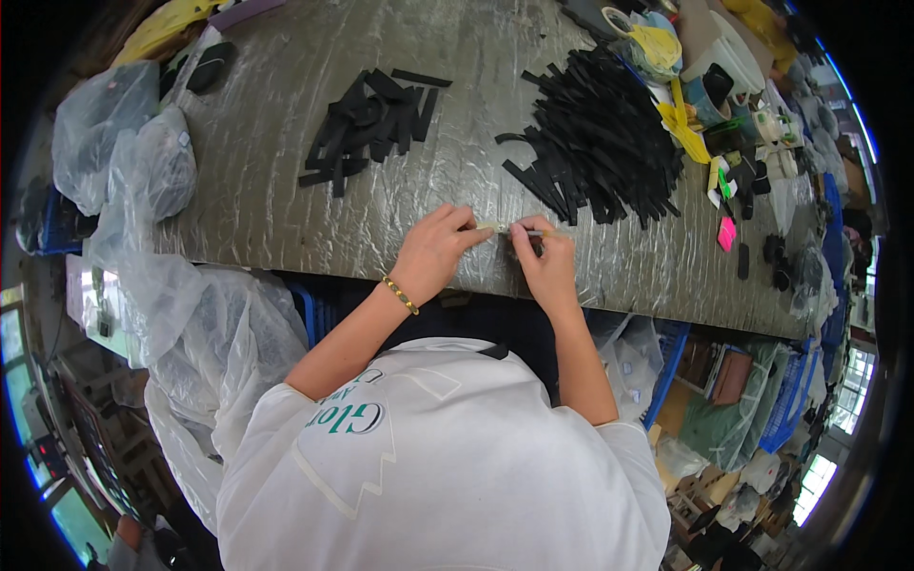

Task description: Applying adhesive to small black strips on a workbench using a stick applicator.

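Near the front edge of the table, my left hand (433,249) and my right hand (547,262) meet with thumbs and forefingers closed. Between their fingertips is a small, pale, thin piece (502,228), too small to name. A slim greyish stick-like end (552,233) shows beside the right forefinger; whether it belongs to the same piece I cannot tell. Beyond my left hand lies a small loose pile of black strips (371,124). A much bigger heap of black strips (609,143) spreads beyond my right hand.
Clear plastic bags (143,152) crowd the table's left side and hang over its edge. Tape rolls, a white bucket (733,52), yellow pieces and a pink tag (726,234) line the right side. Blue crates (666,371) stand below the tabletop (257,200).
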`<state>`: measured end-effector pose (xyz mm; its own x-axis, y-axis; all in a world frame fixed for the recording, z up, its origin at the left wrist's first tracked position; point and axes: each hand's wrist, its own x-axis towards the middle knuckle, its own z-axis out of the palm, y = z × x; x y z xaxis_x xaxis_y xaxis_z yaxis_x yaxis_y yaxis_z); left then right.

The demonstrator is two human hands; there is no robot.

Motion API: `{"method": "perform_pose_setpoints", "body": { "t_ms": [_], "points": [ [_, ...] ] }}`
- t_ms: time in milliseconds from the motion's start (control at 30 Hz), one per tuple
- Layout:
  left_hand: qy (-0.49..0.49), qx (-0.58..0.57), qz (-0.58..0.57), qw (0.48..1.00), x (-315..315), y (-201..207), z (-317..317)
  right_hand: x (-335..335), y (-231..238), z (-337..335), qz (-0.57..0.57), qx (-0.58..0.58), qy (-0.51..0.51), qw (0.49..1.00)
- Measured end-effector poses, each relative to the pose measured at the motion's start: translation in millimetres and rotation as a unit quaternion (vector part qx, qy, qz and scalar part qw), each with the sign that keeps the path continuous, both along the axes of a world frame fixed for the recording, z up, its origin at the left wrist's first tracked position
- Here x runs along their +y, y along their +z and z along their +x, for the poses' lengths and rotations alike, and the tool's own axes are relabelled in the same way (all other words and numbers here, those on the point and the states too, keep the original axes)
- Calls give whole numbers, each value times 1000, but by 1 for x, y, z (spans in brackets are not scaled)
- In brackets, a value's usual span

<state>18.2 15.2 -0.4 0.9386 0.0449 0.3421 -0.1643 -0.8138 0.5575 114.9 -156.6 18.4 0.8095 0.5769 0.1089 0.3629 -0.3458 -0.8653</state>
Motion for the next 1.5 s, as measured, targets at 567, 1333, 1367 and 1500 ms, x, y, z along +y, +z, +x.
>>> {"method": "perform_pose_setpoints", "body": {
  "t_ms": [567, 1333, 1367, 1500],
  "points": [
    [37, -6, -93, 995, 0, -6, 0, 23, -3, -10, 6, -27, 48, 998],
    [135, -73, -170, 973, 52, 15, -32, 7, -5, 0, -80, -228, 183, 953],
    [167, -76, -188, 965, 57, 13, -39, 5, -6, 5, -79, -229, 188, 952],
    [239, -98, -233, 938, 70, 11, -55, 15, -8, 38, -207, -304, 30, 929]
  ]
}}
